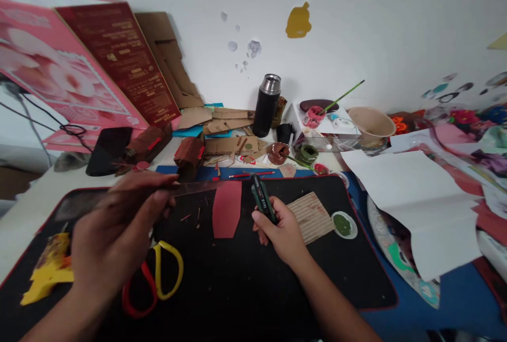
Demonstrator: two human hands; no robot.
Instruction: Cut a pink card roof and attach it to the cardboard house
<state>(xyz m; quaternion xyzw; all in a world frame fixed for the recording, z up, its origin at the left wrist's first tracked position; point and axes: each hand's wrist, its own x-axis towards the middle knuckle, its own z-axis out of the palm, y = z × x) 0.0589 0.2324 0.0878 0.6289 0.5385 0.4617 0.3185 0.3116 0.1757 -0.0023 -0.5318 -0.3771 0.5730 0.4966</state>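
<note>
My right hand (277, 225) is closed around a dark green utility knife (262, 199), its front end pointing away from me. Raised at the left, my left hand (122, 220) is somewhat blurred; its fingers pinch a clear ruler (196, 187) that extends rightward toward a red paper piece (227, 210). The red piece lies flat on the black mat (245, 284), between my hands. Scissors (158, 273) with red and yellow handles rest below my left hand, which partly covers them. To the right of my right hand is a piece of corrugated cardboard (311, 218).
A yellow glue gun (47, 273) lies at the left. Green paint fills a small dish (344, 225) at the right. Behind the mat stand a black flask (266, 107), paint jars (278, 153) and cardboard scraps (229, 120). White paper (412, 204) sits on the right.
</note>
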